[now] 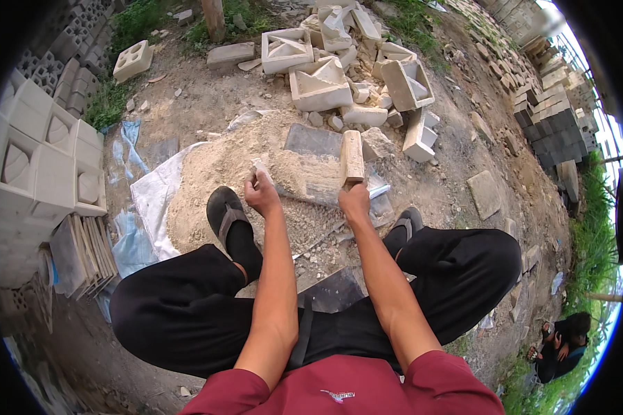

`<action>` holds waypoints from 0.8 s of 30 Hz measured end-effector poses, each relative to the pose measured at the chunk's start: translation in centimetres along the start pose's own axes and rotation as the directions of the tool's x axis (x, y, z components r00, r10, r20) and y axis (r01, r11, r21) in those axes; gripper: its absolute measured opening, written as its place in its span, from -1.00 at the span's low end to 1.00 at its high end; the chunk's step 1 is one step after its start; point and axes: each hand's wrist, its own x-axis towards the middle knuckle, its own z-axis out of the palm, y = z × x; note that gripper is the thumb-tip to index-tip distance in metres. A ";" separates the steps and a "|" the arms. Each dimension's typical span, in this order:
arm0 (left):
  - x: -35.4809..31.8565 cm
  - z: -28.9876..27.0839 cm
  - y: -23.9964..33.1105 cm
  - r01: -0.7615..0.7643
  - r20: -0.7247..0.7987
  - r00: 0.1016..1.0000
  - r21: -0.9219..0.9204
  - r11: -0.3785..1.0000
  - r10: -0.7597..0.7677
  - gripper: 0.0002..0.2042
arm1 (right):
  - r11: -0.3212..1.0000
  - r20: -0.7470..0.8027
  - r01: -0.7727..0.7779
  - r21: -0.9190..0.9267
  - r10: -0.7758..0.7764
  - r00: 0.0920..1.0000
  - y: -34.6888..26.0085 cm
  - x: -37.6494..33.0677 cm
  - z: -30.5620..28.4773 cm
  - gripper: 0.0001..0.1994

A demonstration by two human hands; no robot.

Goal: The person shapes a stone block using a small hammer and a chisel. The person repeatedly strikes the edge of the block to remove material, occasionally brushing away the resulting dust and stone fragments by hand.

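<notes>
My right hand is closed on the near end of a pale wooden block, which points away from me at the right edge of a dark flat board. Sandy powder covers the near part of that board. To the left, over a heap of sandy powder, my left hand is closed on a small whitish flat piece. Its exact kind is too small to make out. The heap lies on a white sheet between and beyond my sandaled feet.
Beyond the board rises a pile of broken cream blocks. Moulded blocks are stacked at the left, above leaning thin boards. A dark slab lies between my legs. Grey bricks stand far right; a person sits lower right.
</notes>
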 end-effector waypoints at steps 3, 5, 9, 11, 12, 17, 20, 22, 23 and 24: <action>-0.5 0.9 -0.7 0.021 0.020 1.000 -0.067 0.998 -0.019 -0.71 | 1.000 -0.044 0.001 -0.006 -0.001 0.999 0.0 -1.6 2.4 -0.43; -1.0 1.1 -1.4 0.025 0.074 0.997 -0.012 1.000 -0.024 -0.73 | 0.994 -0.007 0.093 -0.051 -0.093 0.996 -0.4 -1.8 2.2 -0.37; -1.3 1.6 -4.0 0.152 0.228 0.965 -0.065 0.986 -0.134 -0.69 | 0.951 0.231 0.307 0.037 -0.307 0.923 -1.2 2.0 -0.9 -0.50; -4.6 2.5 -3.0 0.068 0.307 0.949 0.028 0.997 -0.073 -0.69 | 0.954 0.119 0.247 0.169 -0.269 0.956 1.9 1.8 -1.8 -0.49; -5.5 2.9 -2.7 -0.029 0.365 0.931 0.096 0.995 -0.009 -0.69 | 0.927 0.014 0.227 0.298 -0.242 0.970 1.9 1.1 -2.2 -0.47; -7.3 4.3 -2.9 -0.400 0.595 0.793 0.342 0.850 0.133 -0.67 | 0.947 -0.097 0.115 0.301 -0.089 0.991 2.4 -0.4 -3.6 -0.49; -9.0 4.5 -2.8 -0.521 0.625 0.763 0.444 0.729 0.165 -0.65 | 0.959 -0.053 0.125 0.254 -0.115 0.992 4.6 0.7 -3.9 -0.51; -9.5 4.7 -2.9 -0.513 0.583 0.794 0.494 0.703 0.170 -0.65 | 0.931 -0.119 0.234 0.279 -0.209 0.971 4.9 0.9 -3.5 -0.53; -9.4 4.6 -3.0 -0.517 0.586 0.793 0.499 0.695 0.169 -0.65 | 0.911 -0.149 0.275 0.306 -0.240 0.959 4.4 0.6 -3.4 -0.54; -9.2 4.6 -3.1 -0.500 0.578 0.801 0.498 0.708 0.160 -0.66 | 0.910 -0.144 0.270 0.314 -0.236 0.961 3.7 0.5 -3.3 -0.54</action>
